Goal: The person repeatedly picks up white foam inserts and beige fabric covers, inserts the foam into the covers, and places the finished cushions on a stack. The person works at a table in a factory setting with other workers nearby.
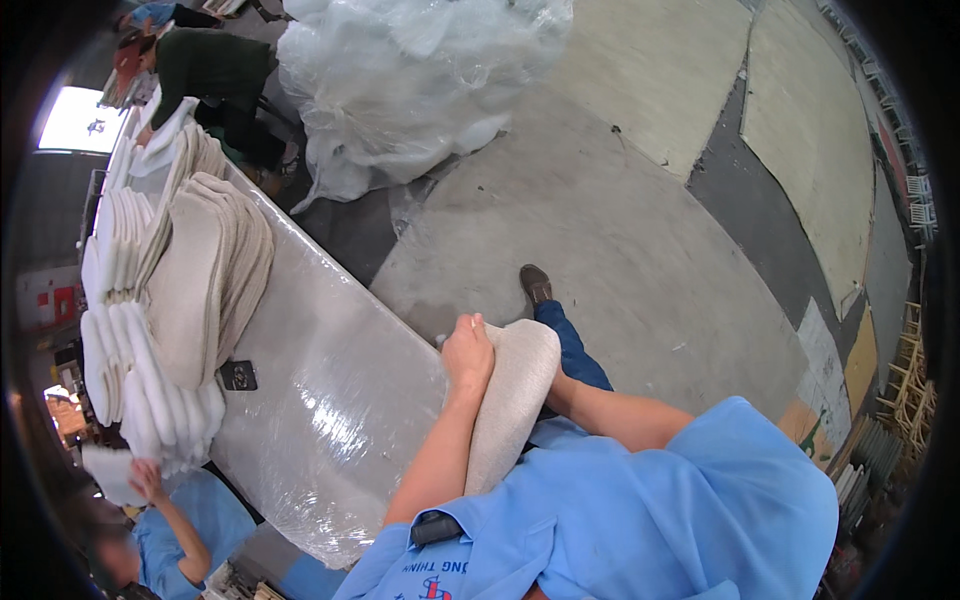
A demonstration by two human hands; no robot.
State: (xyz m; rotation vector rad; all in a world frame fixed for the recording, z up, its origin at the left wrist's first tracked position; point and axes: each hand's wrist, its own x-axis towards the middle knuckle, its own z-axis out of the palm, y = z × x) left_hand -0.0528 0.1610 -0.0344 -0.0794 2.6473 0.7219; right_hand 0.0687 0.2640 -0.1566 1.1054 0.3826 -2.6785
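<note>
A long beige fabric cushion (512, 400) with a rounded end is held upright against the front of my body. My left hand (468, 352) is closed on its upper left edge, fingers curled tight. My right hand (563, 390) reaches behind the cushion's right side, and its fingers are hidden there. To the left, on a table covered in clear plastic (320, 400), lies a stack of similar beige cushions (215, 270). Beside them, white pads (150, 390) stand in several rows.
A small black object (239, 376) lies on the table. Another person (185, 530) in blue handles a white pad at lower left; a person in dark clothes (205, 75) bends over the far end. A large plastic-wrapped white bundle (420, 80) sits on the floor beyond.
</note>
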